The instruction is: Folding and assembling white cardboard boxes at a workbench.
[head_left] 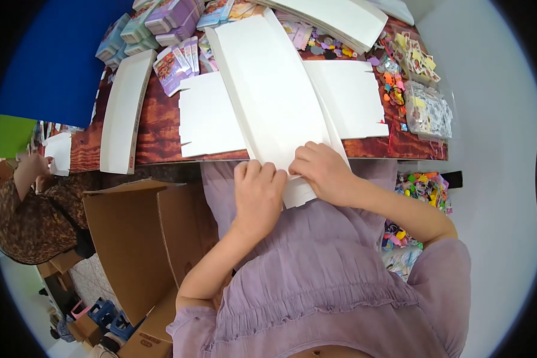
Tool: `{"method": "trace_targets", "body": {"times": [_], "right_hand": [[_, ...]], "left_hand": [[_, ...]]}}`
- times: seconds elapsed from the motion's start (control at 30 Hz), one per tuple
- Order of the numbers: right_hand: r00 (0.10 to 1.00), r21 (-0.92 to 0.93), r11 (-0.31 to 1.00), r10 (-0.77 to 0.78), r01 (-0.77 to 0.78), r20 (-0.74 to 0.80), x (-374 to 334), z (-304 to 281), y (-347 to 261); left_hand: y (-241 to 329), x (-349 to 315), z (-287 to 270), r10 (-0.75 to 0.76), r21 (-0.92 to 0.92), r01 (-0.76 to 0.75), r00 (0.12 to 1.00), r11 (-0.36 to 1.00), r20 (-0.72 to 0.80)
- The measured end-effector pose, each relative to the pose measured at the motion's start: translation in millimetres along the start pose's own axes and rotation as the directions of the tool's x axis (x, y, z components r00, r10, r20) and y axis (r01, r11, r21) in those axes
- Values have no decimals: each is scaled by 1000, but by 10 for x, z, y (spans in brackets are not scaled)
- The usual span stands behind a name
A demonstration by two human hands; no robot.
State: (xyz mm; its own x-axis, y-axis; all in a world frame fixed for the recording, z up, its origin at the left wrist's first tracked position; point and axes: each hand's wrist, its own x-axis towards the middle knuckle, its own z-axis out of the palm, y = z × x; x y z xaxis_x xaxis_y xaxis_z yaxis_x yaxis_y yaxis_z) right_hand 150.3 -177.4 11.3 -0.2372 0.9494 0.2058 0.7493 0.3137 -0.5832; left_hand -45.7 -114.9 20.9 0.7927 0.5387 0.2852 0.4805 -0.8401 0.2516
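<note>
A long white cardboard tray (274, 83) with raised side walls lies over the table, its near end jutting past the front edge toward me. My left hand (259, 194) has its fingers curled over the left corner of that end. At the right corner my right hand (322, 173) pinches the cardboard, fingers bent. Between the hands an end flap (298, 192) hangs down over my lap. Beneath the tray lie flat white card blanks, one part (212, 113) showing on the left and another (349, 98) on the right.
Left of me stands a folded white tray (125, 113); an open cardboard box (128, 250) sits below. Small packs (173, 15) are stacked at the back. Stacked white card (346, 21) and clear tubs (429, 110) are on the right. Another person (39, 209) works at far left.
</note>
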Motion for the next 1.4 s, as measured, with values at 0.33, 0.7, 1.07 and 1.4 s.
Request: {"method": "trace_targets", "body": {"times": [0.33,0.7,1.07,1.4], "right_hand": [[951,35,978,191,-206,245,96,-95,-40],[905,123,960,189,-252,380,280,-46,-116],[989,-341,937,-23,71,144,-119,-359,4],[924,-242,970,119,-30,364,-56,-405,100]], "left_hand": [[-73,14,-81,-121,-301,166,979,939,163],[-86,-53,-144,-159,-518,260,960,815,232],[64,-138,-95,-175,-374,228,969,899,173],[112,-149,40,-196,-336,233,970,913,141]]}}
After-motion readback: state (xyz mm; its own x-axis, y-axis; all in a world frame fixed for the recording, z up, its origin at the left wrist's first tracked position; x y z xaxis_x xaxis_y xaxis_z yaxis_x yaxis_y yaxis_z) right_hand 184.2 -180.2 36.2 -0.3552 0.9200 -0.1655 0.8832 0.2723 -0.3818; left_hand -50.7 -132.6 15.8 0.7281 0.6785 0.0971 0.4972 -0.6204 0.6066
